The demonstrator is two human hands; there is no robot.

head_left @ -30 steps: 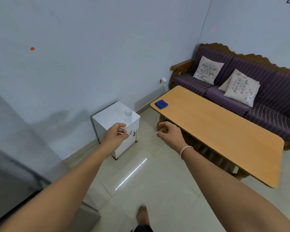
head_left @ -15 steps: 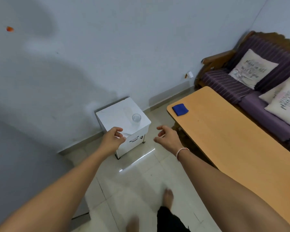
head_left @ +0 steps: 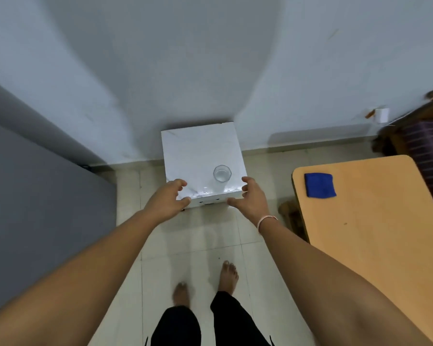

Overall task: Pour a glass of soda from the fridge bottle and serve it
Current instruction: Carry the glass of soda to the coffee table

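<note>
Now, plenty here is cut off: the purple striped sofa (head_left: 428,146) is only a blurred sliver at the right edge, the wooden table (head_left: 375,233) runs out of frame, and the grey slab (head_left: 35,208) on the left shows just one flat face, so what it is stays unclear. No bottle shows anywhere. No readable writing either; the small white fitting (head_left: 381,115) on the wall is too smeared to make out. The clear glass (head_left: 222,174) stands upright on the white cabinet (head_left: 198,151), toward its front right corner, and whether it holds anything is hard to tell. The left hand (head_left: 169,202) hovers at the cabinet's front left corner, fingers loosely curved and holding nothing; the right hand (head_left: 250,198) mirrors it at the front right, just beside the glass, also spread and gripping nothing. A blue cloth (head_left: 320,184) lies flat on the table's near corner. Bare feet (head_left: 228,275) stand on pale tiles.
</note>
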